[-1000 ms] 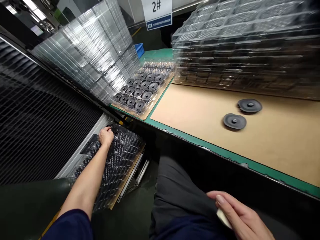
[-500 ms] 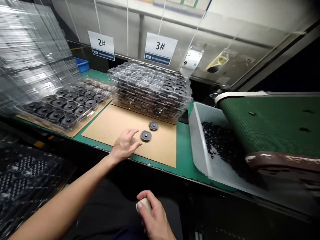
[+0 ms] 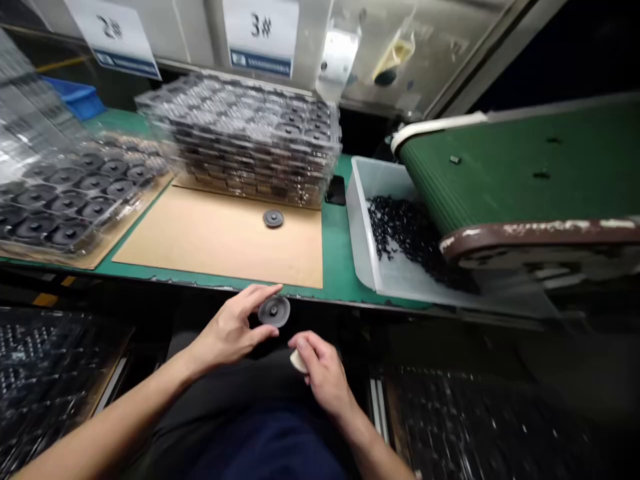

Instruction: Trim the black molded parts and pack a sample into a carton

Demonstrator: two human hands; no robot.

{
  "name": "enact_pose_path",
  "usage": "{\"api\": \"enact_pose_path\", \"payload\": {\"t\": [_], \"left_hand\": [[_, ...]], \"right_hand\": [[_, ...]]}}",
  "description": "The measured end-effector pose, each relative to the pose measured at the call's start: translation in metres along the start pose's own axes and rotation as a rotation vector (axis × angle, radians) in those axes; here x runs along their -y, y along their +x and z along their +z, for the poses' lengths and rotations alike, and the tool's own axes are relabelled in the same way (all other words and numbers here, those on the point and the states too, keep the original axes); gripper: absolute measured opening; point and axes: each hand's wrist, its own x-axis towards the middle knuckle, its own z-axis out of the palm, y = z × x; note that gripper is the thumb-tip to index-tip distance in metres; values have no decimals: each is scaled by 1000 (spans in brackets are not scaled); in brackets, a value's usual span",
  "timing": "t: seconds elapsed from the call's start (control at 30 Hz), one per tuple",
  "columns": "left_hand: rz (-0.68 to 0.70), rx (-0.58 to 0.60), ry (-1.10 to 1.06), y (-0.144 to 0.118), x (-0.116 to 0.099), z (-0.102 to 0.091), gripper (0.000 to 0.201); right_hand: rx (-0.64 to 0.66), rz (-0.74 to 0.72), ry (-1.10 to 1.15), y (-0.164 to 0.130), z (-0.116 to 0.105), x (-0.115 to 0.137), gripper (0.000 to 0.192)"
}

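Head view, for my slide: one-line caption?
Left hand holds a dark disc; right hand grips a pale object.

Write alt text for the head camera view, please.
The left hand holds a dark round disc over the lap while the right hand grips a small pale object. A second disc lies on the cardboard sheet.

My left hand (image 3: 227,331) pinches a dark round disc (image 3: 274,311) between thumb and fingertips, held over my lap just below the table edge (image 3: 320,295). My right hand (image 3: 320,373) sits close beside it, curled around a small pale object (image 3: 297,362). On the cardboard sheet (image 3: 210,237) a second disc (image 3: 273,218) lies in front of a stack of clear trays (image 3: 245,133). A white bin (image 3: 363,233) of small black parts stands to the right, under the green conveyor belt (image 3: 525,167).
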Motion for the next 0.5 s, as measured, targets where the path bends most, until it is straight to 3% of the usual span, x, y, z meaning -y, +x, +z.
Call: {"api": "enact_pose_path", "payload": {"t": [0.1, 0.2, 0.37, 0.5], "left_hand": [[-45, 42, -37, -46, -22, 14, 62], [-186, -65, -196, -72, -30, 19, 62], [-498, -251, -916, -92, -27, 27, 66], [-540, -401, -1089, -95, -31, 33, 63]], "right_hand": [[88, 5, 104, 7, 7, 11, 65], [176, 117, 243, 8, 22, 13, 64], [327, 300, 504, 2, 48, 25, 59], [375, 315, 600, 4, 52, 33, 58]]}}
